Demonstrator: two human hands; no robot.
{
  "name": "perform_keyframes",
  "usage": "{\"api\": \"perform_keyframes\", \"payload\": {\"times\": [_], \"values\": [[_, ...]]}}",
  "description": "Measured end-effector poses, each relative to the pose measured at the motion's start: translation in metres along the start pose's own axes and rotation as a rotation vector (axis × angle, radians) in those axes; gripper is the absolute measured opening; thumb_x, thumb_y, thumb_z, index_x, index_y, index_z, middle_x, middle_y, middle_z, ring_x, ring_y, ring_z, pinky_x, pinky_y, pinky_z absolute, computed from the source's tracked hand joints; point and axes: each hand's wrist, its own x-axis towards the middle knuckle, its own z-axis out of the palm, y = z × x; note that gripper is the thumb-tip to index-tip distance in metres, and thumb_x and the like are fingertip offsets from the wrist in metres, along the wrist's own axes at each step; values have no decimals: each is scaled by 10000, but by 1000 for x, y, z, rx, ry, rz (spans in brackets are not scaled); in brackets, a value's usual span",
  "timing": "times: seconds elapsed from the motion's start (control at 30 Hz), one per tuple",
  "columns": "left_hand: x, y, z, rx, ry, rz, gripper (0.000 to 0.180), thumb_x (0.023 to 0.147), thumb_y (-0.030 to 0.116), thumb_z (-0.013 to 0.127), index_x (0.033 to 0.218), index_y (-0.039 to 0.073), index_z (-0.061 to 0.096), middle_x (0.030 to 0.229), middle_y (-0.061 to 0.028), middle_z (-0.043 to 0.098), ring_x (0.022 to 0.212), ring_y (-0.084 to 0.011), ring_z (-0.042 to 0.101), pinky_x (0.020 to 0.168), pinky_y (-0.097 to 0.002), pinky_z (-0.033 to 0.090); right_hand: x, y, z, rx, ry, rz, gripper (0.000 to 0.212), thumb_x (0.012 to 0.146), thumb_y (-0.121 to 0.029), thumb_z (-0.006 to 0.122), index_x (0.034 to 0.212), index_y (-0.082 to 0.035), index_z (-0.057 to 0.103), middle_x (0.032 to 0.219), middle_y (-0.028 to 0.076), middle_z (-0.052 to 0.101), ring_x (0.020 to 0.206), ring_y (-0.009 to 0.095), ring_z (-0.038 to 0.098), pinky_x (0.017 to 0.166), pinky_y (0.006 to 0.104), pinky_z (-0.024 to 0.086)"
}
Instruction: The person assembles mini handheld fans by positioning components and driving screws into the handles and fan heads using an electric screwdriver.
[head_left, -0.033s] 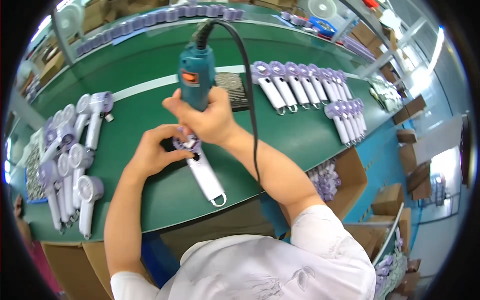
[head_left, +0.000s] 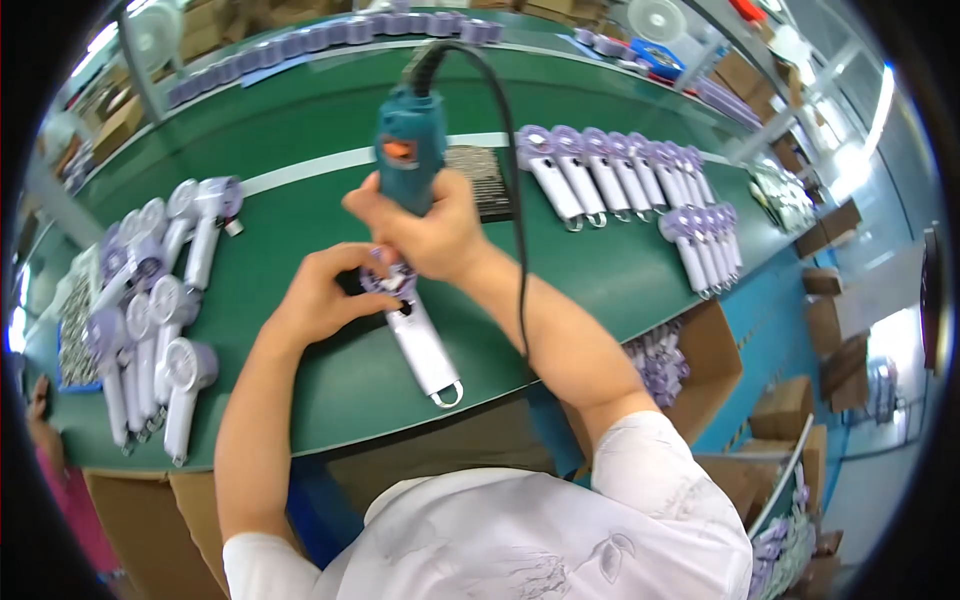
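As left hand seemingly steadies a fan, right hand grips a driver.

The left forearm and right forearm, both bare, angled inward. The right hand was curled in a grip; the left hand, just below it, curved thumb and fingers toward each other.

We see a green tabletop curving across the frame, with a pale metal post at upper left. At right, we look onto a blue floor and a cardboard box standing there. A bright light strip glows at upper right; near the top edge, we find a round white fan.
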Motion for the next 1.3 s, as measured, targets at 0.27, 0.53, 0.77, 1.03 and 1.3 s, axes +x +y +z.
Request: {"api": "perform_keyframes", "payload": {"times": [0.27, 0.53, 0.77, 1.03, 1.3], "values": [[3, -8, 1, 40, 49, 77, 369, 697, 180, 930, 967, 31, 727, 945, -72, 729, 894, -156, 651, 833, -305, 516, -29, -122, -7, -247, 148, -204, 190, 873, -152, 806, 926, 16, 734, 730, 107, 715, 436, 108, 574, 420, 247, 425], [12, -8, 2, 100, 39, 26, 342, 717, 214, 910, 940, 33, 725, 933, -39, 721, 893, -138, 634, 817, -291, 509, -132, -67, -20, -1125, 28, 111, 448, 677, -297, 913, 887, 35, 698, 757, 213, 669, 677, 361, 671, 622, 408, 524], [1, -19, 9, -1, 141, 103, 396, 648, 64, 939, 949, -32, 701, 1103, -125, 705, 1018, -192, 661, 922, -324, 517, -150, -33, 0, -1298, -68, 261, 408, 727, -279, 853, 953, 14, 681, 867, 233, 687, 860, 419, 681, 795, 473, 549], [-2, -1, 25, -38, 124, 159, 861, 723, 118, 913, 1453, 70, 459, 1229, -164, 706, 1123, -254, 681, 1012, -386, 513, -189, -83, -86, -1389, 200, 174, 333, 722, -209, 776, 1003, -35, 738, 886, 232, 711, 846, 393, 706, 806, 459, 572], [2, 4, 31, 23, 76, 185, 730, 775, 89, 862, 1407, 68, 498, 1115, -156, 746, 1022, -250, 727, 926, -364, 547, -244, -136, -237, -1568, 736, 552, 383, 708, -221, 812, 974, 42, 728, 832, 282, 698, 818, 396, 715, 778, 431, 562]]}}
